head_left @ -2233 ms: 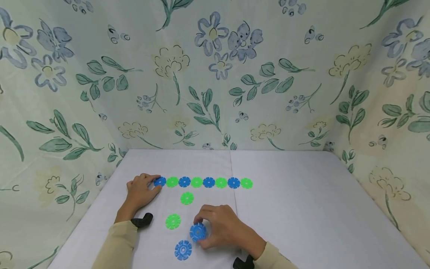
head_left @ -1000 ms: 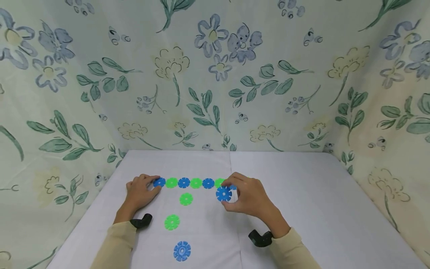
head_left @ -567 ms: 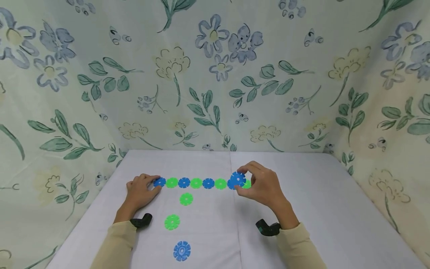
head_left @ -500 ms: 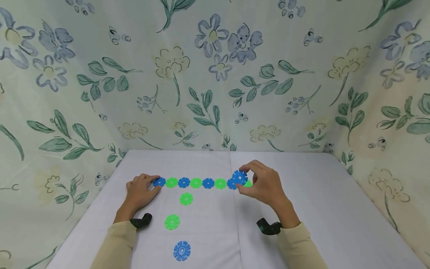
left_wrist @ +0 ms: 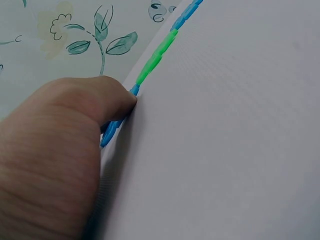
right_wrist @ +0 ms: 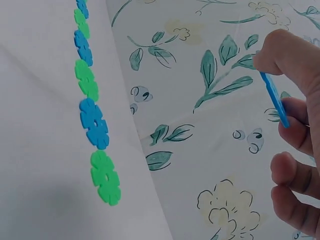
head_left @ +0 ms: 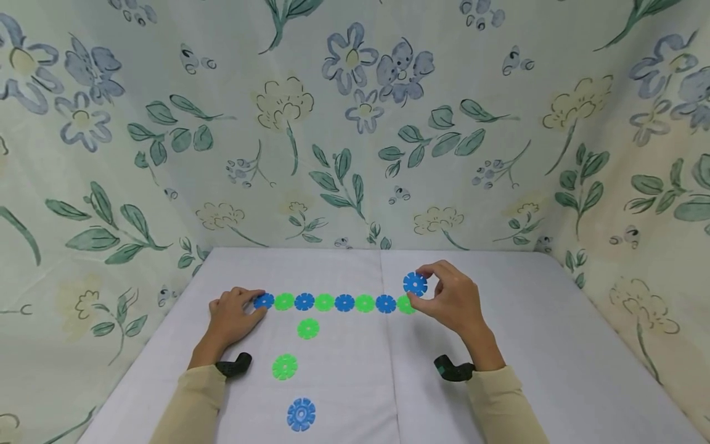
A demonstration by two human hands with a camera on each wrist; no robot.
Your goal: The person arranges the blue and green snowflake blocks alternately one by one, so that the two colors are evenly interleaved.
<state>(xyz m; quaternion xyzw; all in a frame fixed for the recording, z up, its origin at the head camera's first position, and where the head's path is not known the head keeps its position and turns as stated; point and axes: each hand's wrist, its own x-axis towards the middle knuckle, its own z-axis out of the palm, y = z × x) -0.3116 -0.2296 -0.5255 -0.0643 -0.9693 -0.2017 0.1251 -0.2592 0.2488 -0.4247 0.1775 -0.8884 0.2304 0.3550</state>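
Right hand: your right hand (head_left: 452,300) pinches a blue notched disc (head_left: 415,284) between thumb and index finger, clamped at its edge; the right wrist view shows that disc almost edge-on, with your other fingers bent below it.
Held disc: it is up off the white cloth (head_left: 344,382), apart from the row and, in the head view, just above the end green disc (head_left: 407,304), part of which your thumb covers.
Left hand: your left hand (head_left: 233,316) lies at the other end of the row, index finger on the far edge and thumb on the near edge of the leftmost blue disc (head_left: 266,301), which you hold between them; the left wrist view shows your thumb covering part of it.
Row of discs: eight notched discs (head_left: 339,302) lie flat, edge to edge, alternating blue and green from your left to your right; whether their notches interlock is too small to tell.
Loose discs: a green disc near the row (head_left: 308,328) lies just in front of it, a second green disc (head_left: 285,367) sits closer to you, and a loose blue disc (head_left: 301,414) lies nearest you, all well apart from your hands.
Wrists: you wear black wrist devices (head_left: 234,365) by your beige sleeves (head_left: 188,404).
Backdrop: flower-and-leaf printed fabric (head_left: 471,185) rises behind the cloth and along both sides.
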